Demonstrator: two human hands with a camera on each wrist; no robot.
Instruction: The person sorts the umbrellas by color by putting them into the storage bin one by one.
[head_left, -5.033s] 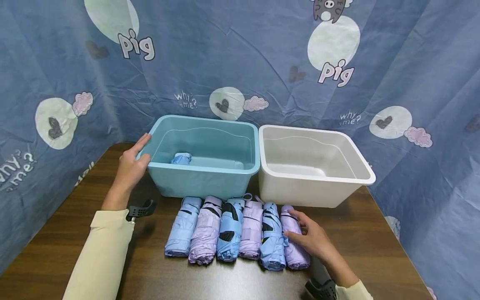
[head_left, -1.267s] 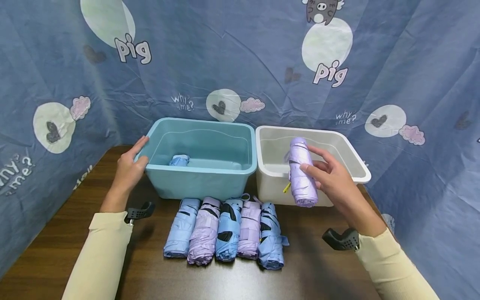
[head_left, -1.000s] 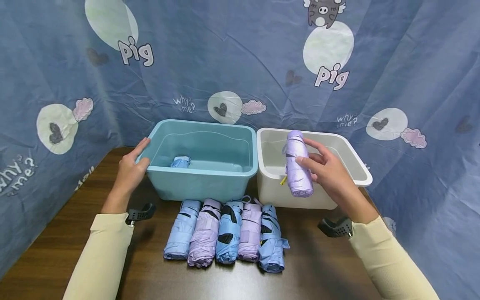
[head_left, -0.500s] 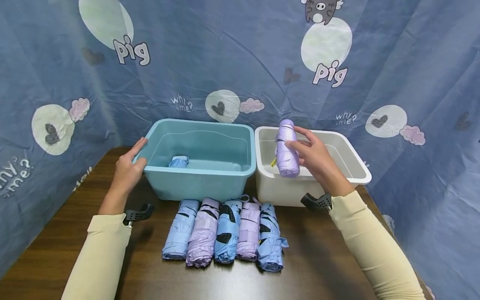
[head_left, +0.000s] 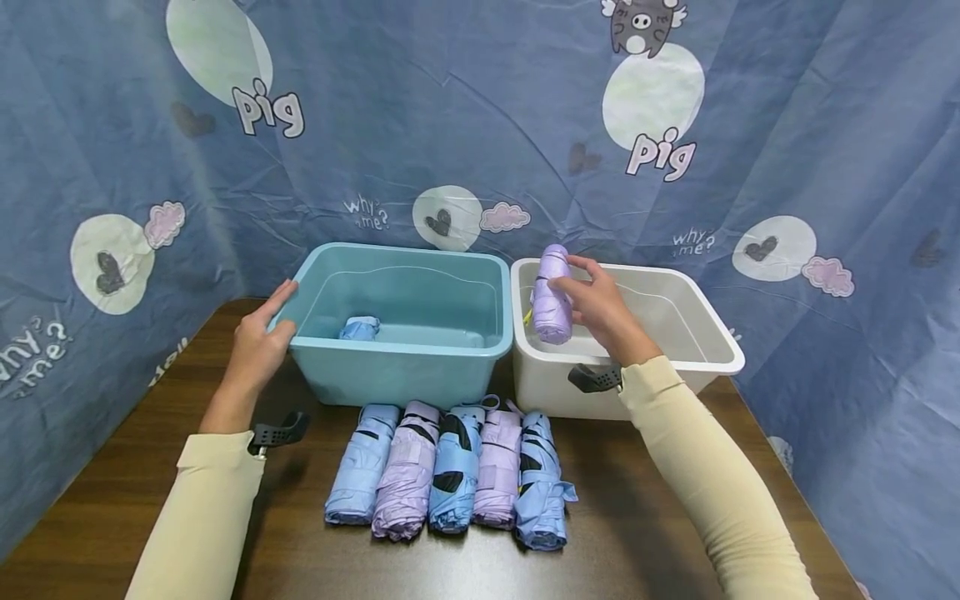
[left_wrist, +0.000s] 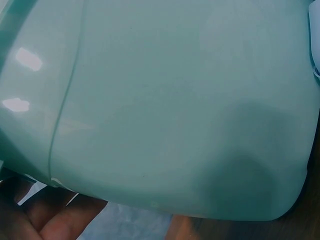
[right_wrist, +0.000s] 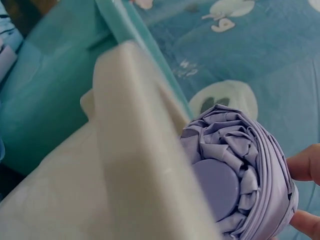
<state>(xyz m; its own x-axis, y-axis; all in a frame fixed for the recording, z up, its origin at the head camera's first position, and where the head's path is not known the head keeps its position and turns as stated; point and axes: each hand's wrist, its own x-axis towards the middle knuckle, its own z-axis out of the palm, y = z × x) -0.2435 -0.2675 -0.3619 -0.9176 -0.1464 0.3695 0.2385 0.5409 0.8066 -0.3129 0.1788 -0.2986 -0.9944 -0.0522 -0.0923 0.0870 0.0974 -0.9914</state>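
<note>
A lilac folded umbrella (head_left: 552,304), rolled up and nearly upright, is held between the thumb and fingers of my right hand (head_left: 603,312) over the left part of the white bin (head_left: 600,396). The right wrist view shows the umbrella's round end (right_wrist: 217,187) beside the bin's rim, with fingertips (right_wrist: 305,162) on its far side. At the left corner of the teal bin (head_left: 397,375), my left hand (head_left: 258,346) grips the rim. Inside that bin lies a light blue folded umbrella (head_left: 360,328), partly hidden by the front wall.
Several folded umbrellas stand in a row on the brown table (head_left: 480,575), blue and lilac alternating; the rightmost is a blue umbrella (head_left: 542,500) with a loose strap. Both bins sit side by side before a blue printed curtain (head_left: 360,125).
My right hand took the lilac umbrella from the right end of the row, lifted it, and has moved left and farther back over the white bin. My left hand has stayed on the teal bin.
</note>
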